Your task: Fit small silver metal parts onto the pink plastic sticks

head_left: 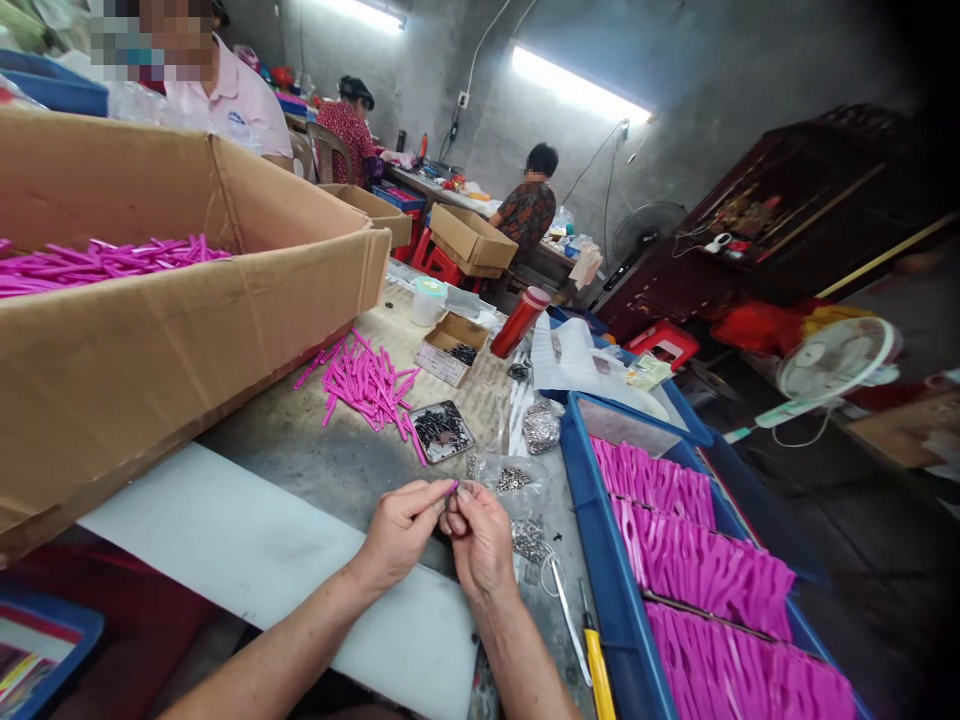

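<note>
Over the near part of the table, my left hand (pixel 401 525) pinches a small magenta piece (pixel 452 487), its end just showing at the fingertips. My right hand (pixel 480 530) meets it there, fingers curled and closed; whatever lies between them is too small to make out. Beyond the hands is a square tray (pixel 442 430) of small black parts. A loose pile of magenta sticks (pixel 367 380) lies to its left. Just past my right hand, clear bags (pixel 514 478) hold small metal parts.
A large cardboard box (pixel 300 290) of magenta sticks stands at left. On the right, a blue crate (pixel 611 590) holds rows of magenta strips. A yellow-handled screwdriver (pixel 596 665) and tweezers (pixel 568 615) lie beside it. A red bottle (pixel 520 322) stands farther back. Several people sit beyond.
</note>
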Available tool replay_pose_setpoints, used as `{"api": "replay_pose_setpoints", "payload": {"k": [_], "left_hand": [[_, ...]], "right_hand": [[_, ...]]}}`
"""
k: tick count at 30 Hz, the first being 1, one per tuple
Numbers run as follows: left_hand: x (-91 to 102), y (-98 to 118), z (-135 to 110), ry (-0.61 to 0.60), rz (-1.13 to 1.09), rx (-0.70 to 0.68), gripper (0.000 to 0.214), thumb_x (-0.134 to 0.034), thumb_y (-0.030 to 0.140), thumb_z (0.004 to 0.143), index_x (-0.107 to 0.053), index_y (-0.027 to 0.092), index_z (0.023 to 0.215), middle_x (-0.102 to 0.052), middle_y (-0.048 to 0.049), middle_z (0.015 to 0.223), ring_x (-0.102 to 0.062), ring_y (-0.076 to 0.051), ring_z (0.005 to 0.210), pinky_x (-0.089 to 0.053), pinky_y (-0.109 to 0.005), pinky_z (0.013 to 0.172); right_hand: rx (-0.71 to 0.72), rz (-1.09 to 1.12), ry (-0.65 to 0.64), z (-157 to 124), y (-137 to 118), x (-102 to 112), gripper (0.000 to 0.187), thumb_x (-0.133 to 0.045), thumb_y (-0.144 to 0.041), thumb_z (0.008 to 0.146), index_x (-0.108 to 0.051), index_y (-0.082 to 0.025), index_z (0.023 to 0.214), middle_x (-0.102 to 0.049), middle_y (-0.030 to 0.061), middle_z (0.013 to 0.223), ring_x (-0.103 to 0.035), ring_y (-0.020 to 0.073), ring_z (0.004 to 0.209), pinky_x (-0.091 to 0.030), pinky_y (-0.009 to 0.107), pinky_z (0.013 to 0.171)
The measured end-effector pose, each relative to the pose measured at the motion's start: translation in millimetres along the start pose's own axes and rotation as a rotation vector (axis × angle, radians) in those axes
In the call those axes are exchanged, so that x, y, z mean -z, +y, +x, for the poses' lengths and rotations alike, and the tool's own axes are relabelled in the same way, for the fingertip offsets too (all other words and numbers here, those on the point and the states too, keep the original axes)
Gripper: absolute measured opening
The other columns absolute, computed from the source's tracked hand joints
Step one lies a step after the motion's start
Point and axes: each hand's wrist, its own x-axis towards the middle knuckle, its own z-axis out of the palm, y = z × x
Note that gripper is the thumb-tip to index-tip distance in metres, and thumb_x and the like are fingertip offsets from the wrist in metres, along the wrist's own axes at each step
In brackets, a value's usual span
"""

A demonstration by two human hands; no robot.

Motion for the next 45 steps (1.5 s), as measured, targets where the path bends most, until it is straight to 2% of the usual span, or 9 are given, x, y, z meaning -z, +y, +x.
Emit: {"api": "replay_pose_setpoints", "payload": {"k": [5,11,16,23,31,39,45], "left_hand": [[-0.6,-2,-1,-0.009,-0.008,-0.012,0.026,-0.044,0.011,0.076,-0.063,0.014,0.094,-0.059,-0.0034,0.067,-0.054,-0.013,0.062,-0.044,-0.023,0.06],[-0.4,-3,0,-0.009,-0.006,-0.016,0.027,-0.044,0.01,0.076,-0.063,0.014,0.095,-0.06,-0.0041,0.07,-0.055,-0.013,0.065,-0.045,-0.022,0.061],[0.0,-3,-1,-0.008,0.012,-0.014,0.027,-0.045,0.011,0.076,-0.063,0.015,0.096,-0.061,-0.0042,0.07,-0.055,-0.013,0.065,-0.045,-0.022,0.06],[-0.4,-3,0,-0.003,0.01,-0.02,0.027,-0.043,0.012,0.076,-0.063,0.015,0.095,-0.06,-0.0039,0.069,-0.055,-0.013,0.063,-0.045,-0.023,0.059],[0.0,-2,0,0.003,0.006,-0.009,0.027,-0.045,0.011,0.075,-0.063,0.015,0.094,-0.061,-0.0043,0.07,-0.055,-0.013,0.064,-0.045,-0.023,0.059],[-0.5,-3,-1,-0.001,-0.004,-0.008,0.027,-0.044,0.012,0.076,-0.063,0.014,0.094,-0.061,-0.0049,0.071,-0.055,-0.013,0.065,-0.045,-0.023,0.06],[0.8,0,0,0.0,0.014,0.002,0.027,-0.044,0.013,0.076,-0.063,0.015,0.094,-0.059,-0.0033,0.067,-0.054,-0.012,0.062,-0.045,-0.023,0.058]], "right_hand": [[0.09,-0.09,-0.001,0,6,1,0.017,-0.054,-0.029,0.072,-0.046,-0.017,0.063,-0.033,-0.0078,0.045,-0.026,0.006,0.041,-0.021,0.02,0.042],[0.179,-0.218,0.029,3,12,8,0.018,-0.053,-0.033,0.073,-0.049,-0.017,0.066,-0.037,-0.0068,0.049,-0.028,0.0063,0.043,-0.022,0.019,0.042],[0.191,-0.269,0.044,4,14,14,0.014,-0.058,-0.03,0.07,-0.052,-0.017,0.072,-0.038,-0.0069,0.051,-0.029,0.0061,0.044,-0.023,0.019,0.042],[0.198,-0.319,0.025,6,13,13,0.019,-0.05,-0.033,0.075,-0.05,-0.016,0.065,-0.036,-0.0067,0.049,-0.026,0.006,0.042,-0.021,0.018,0.04],[0.241,-0.424,0.05,6,10,14,0.014,-0.055,-0.031,0.071,-0.052,-0.017,0.071,-0.045,-0.0041,0.057,-0.038,0.0083,0.05,-0.031,0.02,0.047],[0.22,-0.381,0.024,6,10,10,0.023,-0.048,-0.035,0.075,-0.048,-0.016,0.062,-0.037,-0.0062,0.05,-0.03,0.0066,0.043,-0.025,0.018,0.04],[0.243,-0.456,0.048,6,6,10,0.016,-0.056,-0.032,0.069,-0.052,-0.017,0.071,-0.048,-0.003,0.06,-0.042,0.0096,0.052,-0.035,0.021,0.049]]}}
